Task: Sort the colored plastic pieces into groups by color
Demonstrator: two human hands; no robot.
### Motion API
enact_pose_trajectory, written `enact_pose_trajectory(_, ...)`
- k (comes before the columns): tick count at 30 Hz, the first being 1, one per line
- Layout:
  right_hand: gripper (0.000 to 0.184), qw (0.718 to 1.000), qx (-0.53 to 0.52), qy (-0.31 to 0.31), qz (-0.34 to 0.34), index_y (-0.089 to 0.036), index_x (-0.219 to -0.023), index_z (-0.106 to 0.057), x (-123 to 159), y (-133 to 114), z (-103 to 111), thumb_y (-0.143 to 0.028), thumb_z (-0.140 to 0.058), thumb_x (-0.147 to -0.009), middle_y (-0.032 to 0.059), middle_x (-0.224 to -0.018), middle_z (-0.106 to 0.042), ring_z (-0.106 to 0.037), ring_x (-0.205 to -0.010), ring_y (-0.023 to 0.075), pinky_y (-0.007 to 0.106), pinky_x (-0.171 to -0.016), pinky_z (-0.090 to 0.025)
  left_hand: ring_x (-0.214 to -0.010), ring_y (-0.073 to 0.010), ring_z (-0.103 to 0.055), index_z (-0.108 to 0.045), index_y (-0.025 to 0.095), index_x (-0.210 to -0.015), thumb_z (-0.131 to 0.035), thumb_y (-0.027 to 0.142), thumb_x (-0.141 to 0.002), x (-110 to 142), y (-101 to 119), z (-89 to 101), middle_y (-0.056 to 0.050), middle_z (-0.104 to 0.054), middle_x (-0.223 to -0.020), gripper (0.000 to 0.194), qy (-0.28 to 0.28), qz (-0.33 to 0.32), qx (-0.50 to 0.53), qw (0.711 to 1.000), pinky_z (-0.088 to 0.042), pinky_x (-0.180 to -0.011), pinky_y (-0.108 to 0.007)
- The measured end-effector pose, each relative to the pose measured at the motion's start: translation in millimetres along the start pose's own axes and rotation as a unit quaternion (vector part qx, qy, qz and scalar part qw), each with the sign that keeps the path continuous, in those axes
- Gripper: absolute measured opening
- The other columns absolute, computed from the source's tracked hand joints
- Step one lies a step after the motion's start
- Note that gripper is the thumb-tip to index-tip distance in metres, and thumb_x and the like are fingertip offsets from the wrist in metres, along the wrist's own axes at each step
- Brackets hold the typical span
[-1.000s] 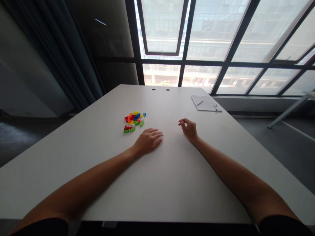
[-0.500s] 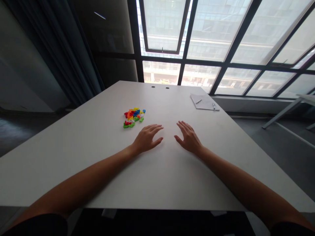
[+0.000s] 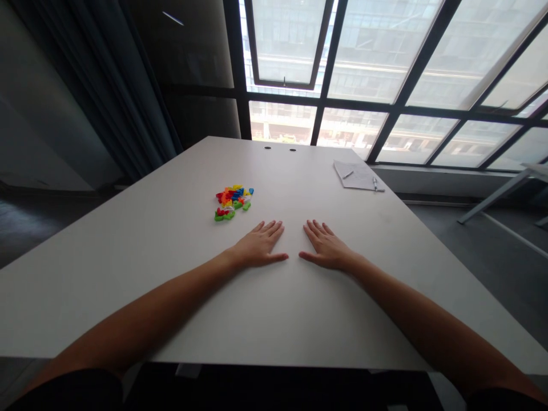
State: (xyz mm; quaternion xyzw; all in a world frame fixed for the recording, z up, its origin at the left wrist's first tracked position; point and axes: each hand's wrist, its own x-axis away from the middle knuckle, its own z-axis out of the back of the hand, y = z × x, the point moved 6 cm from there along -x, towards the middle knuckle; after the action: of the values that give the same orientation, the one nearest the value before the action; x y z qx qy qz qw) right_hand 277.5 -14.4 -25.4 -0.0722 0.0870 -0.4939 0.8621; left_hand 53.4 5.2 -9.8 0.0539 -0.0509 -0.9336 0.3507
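Note:
Palm down on the white table, my left hand lies flat with its fingers spread and nothing in it. Beside it, my right hand rests the same way, also holding nothing. A small gap separates the two thumbs. Just beyond my left hand, to its left, is a loose pile of small plastic pieces in red, orange, yellow, blue, green and white. Their exact kind is too small to make out. Neither hand touches the pile.
Sheets of paper with a pen and another pen-like item lie at the table's far right edge. Two dark round cable holes are near the back edge. Large windows stand beyond; a dark curtain hangs at left.
Both hands have lowered and flattened onto the table, from a raised, slightly curved pose. Their fingers have spread and the thumbs have come closer together. The plastic pieces have not moved.

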Motion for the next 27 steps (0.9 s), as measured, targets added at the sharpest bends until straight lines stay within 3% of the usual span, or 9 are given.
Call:
enact_pose_trajectory(7,0.107,1.0,-0.003,0.021,-0.001,-0.016,-0.17,-0.032,0.6,-1.1,3.3,-0.089,-0.041,-0.093,0.0173,-0.174,-0.03,-0.023,-0.164,0.0372,0.055,-0.134,-0.019,-0.161,-0.0342,-0.031,-0.034,0.02,-0.17,-0.042,0.081,-0.1,1.4,-0.9,-0.2,-0.014,-0.031,-0.173,0.093,0.027,-0.002,0.0,1.0,-0.02,-0.133,-0.05)
enact_pose_trajectory(27,0.102,0.999,0.036,-0.009,0.001,-0.008,-0.168,-0.032,11.0,-18.6,11.8,-0.084,-0.031,-0.1,0.0217,-0.174,-0.025,-0.02,-0.164,0.0377,0.058,-0.134,-0.019,-0.163,-0.0325,-0.027,-0.031,0.015,-0.17,-0.033,0.079,-0.103,10.8,10.0,3.6,-0.015,-0.027,-0.175,0.093,0.003,0.008,-0.018,1.0,-0.018,-0.134,-0.05)
